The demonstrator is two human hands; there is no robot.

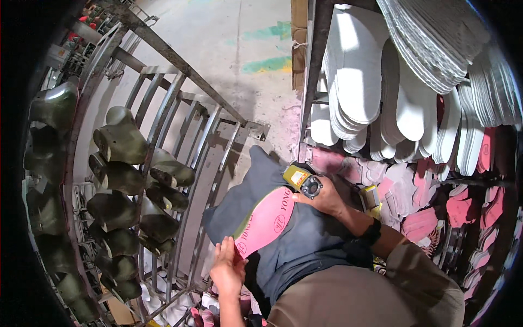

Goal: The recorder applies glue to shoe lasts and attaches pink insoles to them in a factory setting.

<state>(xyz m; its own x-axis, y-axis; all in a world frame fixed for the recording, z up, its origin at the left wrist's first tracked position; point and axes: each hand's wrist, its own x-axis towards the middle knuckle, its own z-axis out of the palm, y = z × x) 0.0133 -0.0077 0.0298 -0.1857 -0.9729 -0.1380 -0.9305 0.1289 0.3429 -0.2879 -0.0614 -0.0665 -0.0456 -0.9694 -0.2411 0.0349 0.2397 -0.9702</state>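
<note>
Across my lap, over a dark grey cloth (pixel 239 201), lies a pink insole (pixel 264 226) with dark printing. A thin olive-green edge shows along its left side, apparently a shoe last beneath it; most of that is hidden. My left hand (pixel 226 270) grips the insole's lower left end, fingers on top and side. In my right hand (pixel 326 200) is a yellow tool with a round black end (pixel 298 175), which looks like a staple gun. Its body covers the insole's upper right end, and whether its tip touches the insole cannot be seen.
To the left, a metal rack (pixel 185 87) carries several olive-green shoe lasts (pixel 117 177). At the right, a shelf holds stacks of white insoles (pixel 357 71), with pink pieces (pixel 419 223) below. A yellow box (pixel 370 197) stands near my right forearm. Concrete floor (pixel 218 32) lies ahead.
</note>
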